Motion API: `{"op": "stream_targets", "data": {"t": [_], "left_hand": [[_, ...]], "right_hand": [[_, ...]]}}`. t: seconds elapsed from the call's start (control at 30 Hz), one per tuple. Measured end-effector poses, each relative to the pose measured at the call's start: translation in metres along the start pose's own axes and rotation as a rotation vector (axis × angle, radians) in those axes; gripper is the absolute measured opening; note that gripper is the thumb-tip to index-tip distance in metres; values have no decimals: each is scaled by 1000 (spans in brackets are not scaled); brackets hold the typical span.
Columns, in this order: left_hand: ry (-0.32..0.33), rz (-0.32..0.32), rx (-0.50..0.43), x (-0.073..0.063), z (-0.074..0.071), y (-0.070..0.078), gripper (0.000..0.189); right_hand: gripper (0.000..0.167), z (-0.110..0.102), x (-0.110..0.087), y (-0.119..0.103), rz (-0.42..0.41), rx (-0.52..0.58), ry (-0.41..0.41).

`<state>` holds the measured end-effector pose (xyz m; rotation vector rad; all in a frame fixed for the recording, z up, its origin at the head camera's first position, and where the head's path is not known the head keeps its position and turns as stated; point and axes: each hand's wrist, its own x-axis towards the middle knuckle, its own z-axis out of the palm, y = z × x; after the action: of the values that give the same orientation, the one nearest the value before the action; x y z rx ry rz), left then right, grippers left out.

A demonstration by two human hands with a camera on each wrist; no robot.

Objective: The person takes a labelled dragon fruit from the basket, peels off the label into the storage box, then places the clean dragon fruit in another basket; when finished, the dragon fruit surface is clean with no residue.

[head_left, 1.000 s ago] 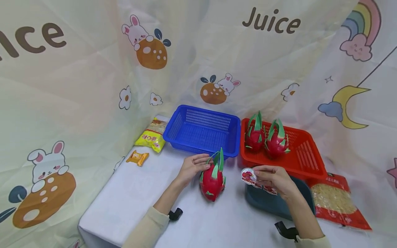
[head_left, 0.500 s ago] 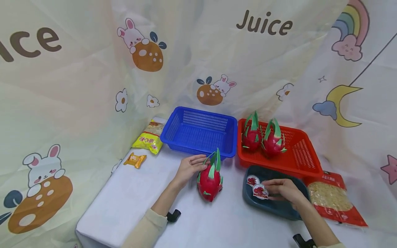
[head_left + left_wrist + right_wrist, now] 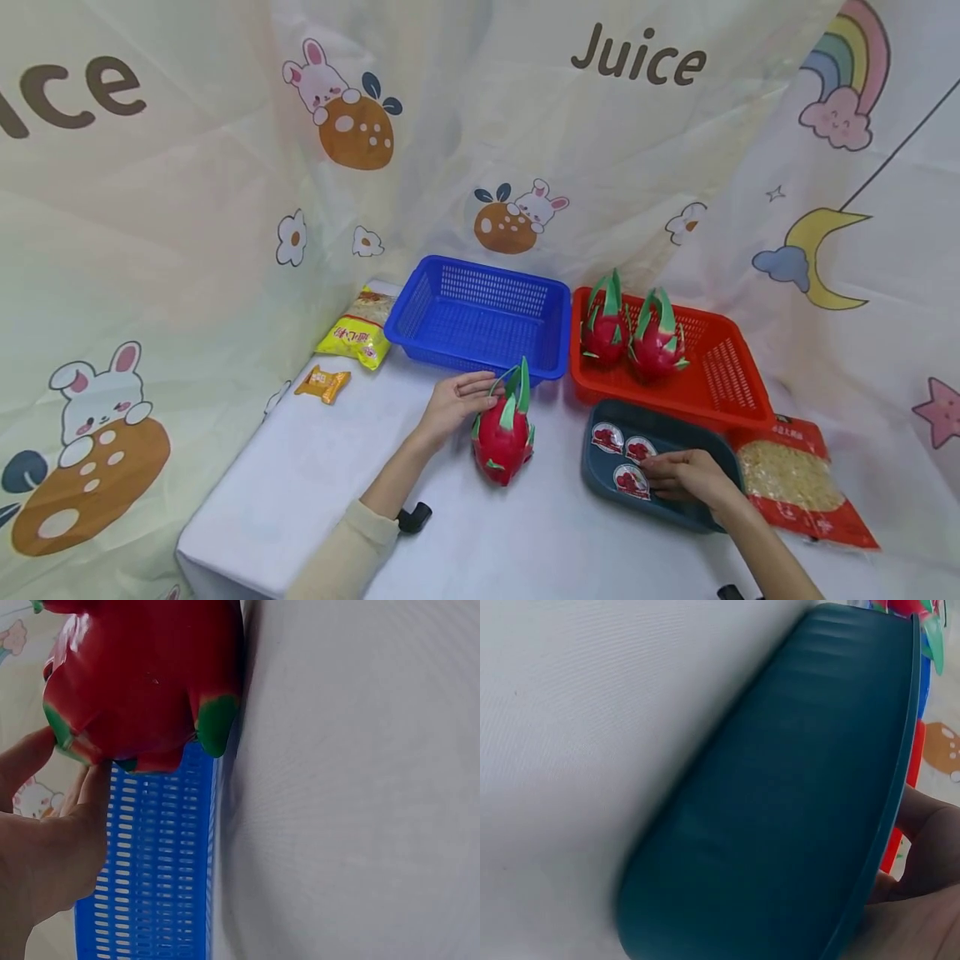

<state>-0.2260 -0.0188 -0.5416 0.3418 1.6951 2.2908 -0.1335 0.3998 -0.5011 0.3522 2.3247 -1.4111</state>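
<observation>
A red dragon fruit [image 3: 504,442] with green leaves stands in the middle of the white table. My left hand [image 3: 455,408] touches its leafy top from the left, the thumb and a finger meeting the red skin in the left wrist view. Three small labels [image 3: 632,481] with a red fruit picture lie in a dark blue-green tray [image 3: 693,514]. Over that tray is my right hand [image 3: 686,475], its fingertips touching the right edge of the upper label [image 3: 640,448]. In the right wrist view the tray's side wall hides those fingertips.
A blue basket [image 3: 480,360] stands behind the dragon fruit. Beside it, a red basket [image 3: 731,367] holds two dragon fruits. A yellow food bag [image 3: 358,333] and an orange wrapped snack [image 3: 323,384] lie left; a red-edged bag [image 3: 798,483] lies right.
My right hand has lowered the labels it held into the tray, first two and now three lying spread out. My left hand stays at the dragon fruit.
</observation>
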Motion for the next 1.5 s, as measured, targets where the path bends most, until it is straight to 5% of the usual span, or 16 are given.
{"op": "stream_targets", "data": {"t": [0.47,0.9,1.13,1.5], "left_hand": [[-16,14,35,2,0,6,60],[-7,-6,47,2,5,4,57],[1,-3,60,0,4,3,55],[1,2,72,-1,3,1,55]], "right_hand": [[29,2,5,0,-115,-186,15],[34,-4,4,3,7,-11,107],[38,-9,4,4,27,14,90],[47,-5,1,-16,-75,154,110]]}}
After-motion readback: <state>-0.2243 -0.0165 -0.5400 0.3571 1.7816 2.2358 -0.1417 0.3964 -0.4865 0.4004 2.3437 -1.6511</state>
